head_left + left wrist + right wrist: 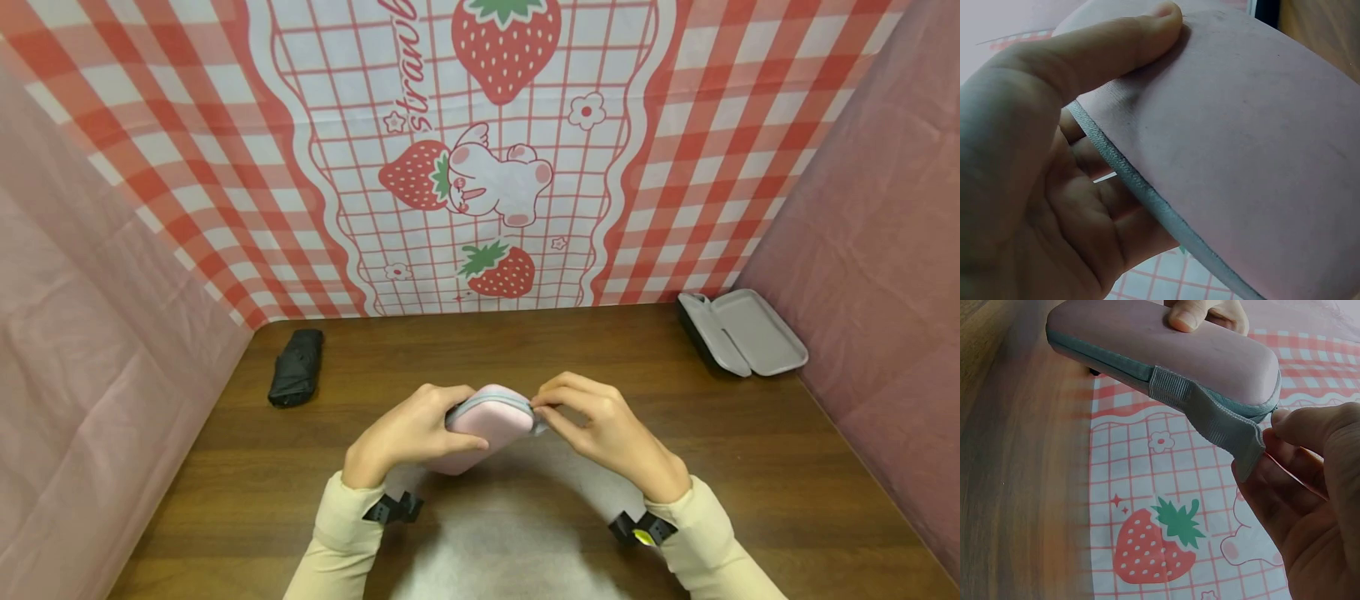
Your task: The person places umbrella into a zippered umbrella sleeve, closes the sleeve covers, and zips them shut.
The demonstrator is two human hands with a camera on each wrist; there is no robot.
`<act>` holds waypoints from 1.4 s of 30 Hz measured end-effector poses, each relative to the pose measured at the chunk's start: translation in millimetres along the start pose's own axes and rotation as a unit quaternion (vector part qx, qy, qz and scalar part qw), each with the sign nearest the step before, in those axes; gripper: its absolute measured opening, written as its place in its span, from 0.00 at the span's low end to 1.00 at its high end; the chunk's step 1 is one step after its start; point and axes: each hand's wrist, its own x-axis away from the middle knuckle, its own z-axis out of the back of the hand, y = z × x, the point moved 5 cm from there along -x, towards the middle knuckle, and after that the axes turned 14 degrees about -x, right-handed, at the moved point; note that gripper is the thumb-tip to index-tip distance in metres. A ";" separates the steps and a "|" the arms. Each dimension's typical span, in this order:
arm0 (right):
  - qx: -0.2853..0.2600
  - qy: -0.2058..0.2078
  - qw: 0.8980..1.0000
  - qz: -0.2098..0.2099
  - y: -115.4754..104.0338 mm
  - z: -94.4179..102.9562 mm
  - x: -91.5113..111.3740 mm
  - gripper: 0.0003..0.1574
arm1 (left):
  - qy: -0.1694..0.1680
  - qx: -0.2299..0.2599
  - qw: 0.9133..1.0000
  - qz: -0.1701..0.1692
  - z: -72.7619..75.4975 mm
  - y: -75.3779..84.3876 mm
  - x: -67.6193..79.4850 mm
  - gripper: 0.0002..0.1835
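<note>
A pink hard-shell case (pixel 491 425) with a grey zipper band is held tilted over the table. My left hand (pixel 420 429) grips it, thumb (pixel 1129 47) across the pink face and fingers behind the shell. At the case's right corner my right hand (pixel 600 417) pinches at the zipper, thumb and forefinger together; the zipper pull is mostly hidden by the fingertips. A grey ribbed strap (pixel 1213 419) hangs from the case's side, its free end near the right fingers. The zipper band (pixel 1147 197) runs along the edge by my left palm.
A black folded bundle (pixel 297 368) lies at the table's back left. At the back right, a grey-lined case (pixel 757 333) lies open. A strawberry-print checked cloth (pixel 480 167) hangs behind the wooden table (pixel 750 467), with pink drapes at both sides.
</note>
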 end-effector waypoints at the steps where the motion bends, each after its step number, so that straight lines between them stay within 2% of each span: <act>1: 0.000 0.000 1.000 0.000 0.1 0.0 0.0 0.13 | -0.001 0.002 1.000 0.001 -0.2 -0.3 0.0 0.22; 10: 0.000 0.000 1.000 -0.009 1.0 -0.1 0.4 0.15 | -0.002 0.007 1.000 0.011 0.4 -1.3 0.0 0.23; 20: -0.033 0.002 0.999 -0.017 2.0 -0.9 0.7 0.11 | 0.009 0.001 1.000 0.003 2.7 -1.1 0.5 0.22; 27: -0.035 0.009 0.999 -0.016 0.7 -1.0 -0.4 0.16 | 0.014 0.006 1.000 0.000 3.4 -1.6 0.9 0.23; 42: -0.045 0.009 0.999 -0.024 1.6 0.0 0.8 0.14 | 0.029 0.012 0.999 -0.013 3.6 -2.9 -0.3 0.24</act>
